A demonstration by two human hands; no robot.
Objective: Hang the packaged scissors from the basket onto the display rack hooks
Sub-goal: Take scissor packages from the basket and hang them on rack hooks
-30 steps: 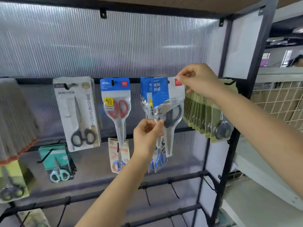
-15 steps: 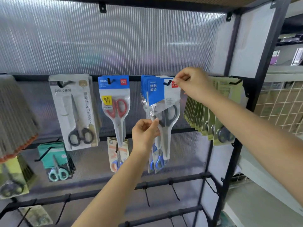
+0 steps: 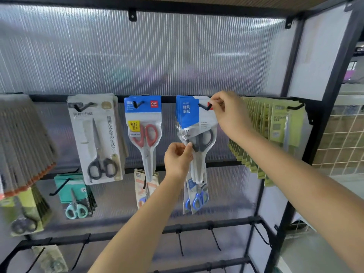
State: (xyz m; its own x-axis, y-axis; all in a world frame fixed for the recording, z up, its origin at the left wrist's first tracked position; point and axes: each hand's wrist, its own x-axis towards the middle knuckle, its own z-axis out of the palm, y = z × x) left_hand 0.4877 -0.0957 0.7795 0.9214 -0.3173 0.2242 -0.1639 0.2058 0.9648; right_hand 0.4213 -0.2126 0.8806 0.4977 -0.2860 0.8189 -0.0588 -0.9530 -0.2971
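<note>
Head view: the right hand (image 3: 230,113) pinches the top right corner of the front scissors pack (image 3: 199,131) at the black hook (image 3: 204,106), whose tip pokes through the card's hole; the left hand (image 3: 178,157) pinches the pack's lower left edge beside the dark handles; the pack hangs foremost in a stack of blue-carded packs on the display rack (image 3: 291,166), between the red-handled scissors pack (image 3: 144,133) and a row of green packs (image 3: 275,131).
</note>
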